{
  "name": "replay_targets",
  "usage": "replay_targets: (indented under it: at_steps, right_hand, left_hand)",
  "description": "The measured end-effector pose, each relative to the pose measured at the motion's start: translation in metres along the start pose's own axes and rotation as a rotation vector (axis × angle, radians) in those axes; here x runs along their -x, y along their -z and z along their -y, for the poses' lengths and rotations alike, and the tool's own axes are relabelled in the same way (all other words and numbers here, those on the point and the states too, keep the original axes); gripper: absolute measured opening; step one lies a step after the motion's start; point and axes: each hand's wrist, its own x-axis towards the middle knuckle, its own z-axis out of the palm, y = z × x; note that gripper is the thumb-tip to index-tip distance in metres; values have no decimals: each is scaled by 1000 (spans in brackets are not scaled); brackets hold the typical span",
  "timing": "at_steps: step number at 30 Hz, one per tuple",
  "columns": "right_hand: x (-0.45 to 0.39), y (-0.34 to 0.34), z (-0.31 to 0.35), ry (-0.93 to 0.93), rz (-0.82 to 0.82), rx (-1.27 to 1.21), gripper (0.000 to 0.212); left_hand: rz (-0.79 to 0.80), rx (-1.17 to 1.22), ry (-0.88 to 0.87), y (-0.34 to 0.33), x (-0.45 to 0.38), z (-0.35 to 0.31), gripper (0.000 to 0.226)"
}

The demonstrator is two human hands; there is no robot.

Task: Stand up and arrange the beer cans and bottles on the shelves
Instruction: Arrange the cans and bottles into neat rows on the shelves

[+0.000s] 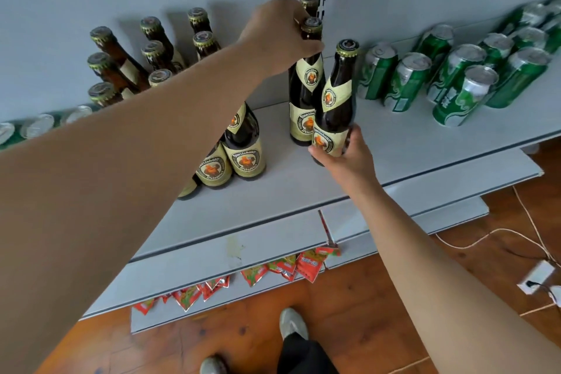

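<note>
Where both hands grip them, brown cream-labelled bottles (335, 103) stand upright.

- The left arm crosses the frame from the lower left toward the upper centre, bare and nearly straight.
- The left hand (277, 36) sits at the upper centre, back of the hand up, fingers curled round the neck of a bottle (305, 91).
- The right arm rises from the lower right corner toward the centre.
- The right hand (346, 155) is at mid-frame, fingers and thumb wrapped round the base of a second bottle (335, 100).
</note>
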Motion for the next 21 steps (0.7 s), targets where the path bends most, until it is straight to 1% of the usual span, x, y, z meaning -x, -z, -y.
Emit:
replay_targets:
  at_steps: [2,4,6,8,10,12,13,14,16,17,18,19,21]
  right_hand:
    - [-2,3,0,16,20,29,59]
    - [-4,3,-3,36,83,50,57]
    - [-3,-2,-1,47,188,76,60]
    - [-2,-7,3,42,287,57,67]
    - [-3,-7,7,50,359,70,71]
    - [-7,0,5,65,397,154,79]
    - [-10,5,3,62,393,190,84]
    - [-15,11,4,33,361,182,83]
    - [-32,21,11,-41,225,54,67]
    - [-45,23,17,-79,175,-38,59]
    - [-59,22,25,-125,158,-113,53]
    - [-72,19,31,-169,172,-159,50]
    - [-89,10,44,-256,259,-199,49]
  left_hand:
    - [14,28,6,0,-3,2,38]
    - [26,-16,4,3,-5,0,37]
    - [40,-73,1,5,-7,-1,36]
    - [53,-67,12,7,-7,-1,34]
    - [92,-47,33,12,-7,1,31]
    - [150,-12,77,19,-9,6,34]
    - [155,21,104,22,-12,10,37]
    - [127,88,130,26,-16,14,38]
    - [13,247,157,30,-26,20,31]
    - [-42,276,147,30,-31,21,28]
    - [-71,280,133,29,-35,20,30]
    - [-65,299,120,27,-39,18,36]
    - [31,351,112,21,-46,13,43]
